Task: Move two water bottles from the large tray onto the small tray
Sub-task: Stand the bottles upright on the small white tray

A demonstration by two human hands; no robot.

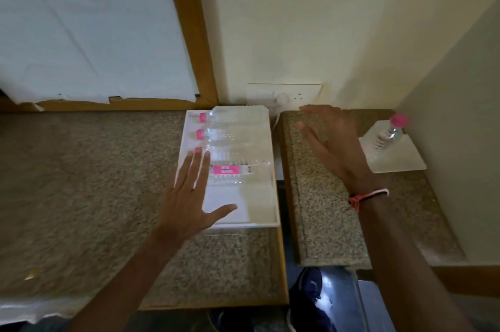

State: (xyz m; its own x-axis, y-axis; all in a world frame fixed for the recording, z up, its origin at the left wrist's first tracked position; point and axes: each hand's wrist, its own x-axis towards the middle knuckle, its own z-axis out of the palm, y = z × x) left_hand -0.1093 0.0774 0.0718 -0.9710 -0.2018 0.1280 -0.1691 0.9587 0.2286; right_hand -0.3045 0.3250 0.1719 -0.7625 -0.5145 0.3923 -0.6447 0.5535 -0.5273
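The large white tray lies on the left granite counter with several clear, pink-capped water bottles on their sides in it, caps to the left. The nearest bottle shows a pink label. My left hand hovers open over the tray's left edge, fingertips near a cap. The small white tray sits on the right counter with one bottle standing upright on it. Between the two trays my right hand is open above the right counter and holds nothing.
A gap separates the left counter from the right counter. A wall socket with a white cable sits behind the large tray. Walls close in at the back and right. A shoe shows on the floor below.
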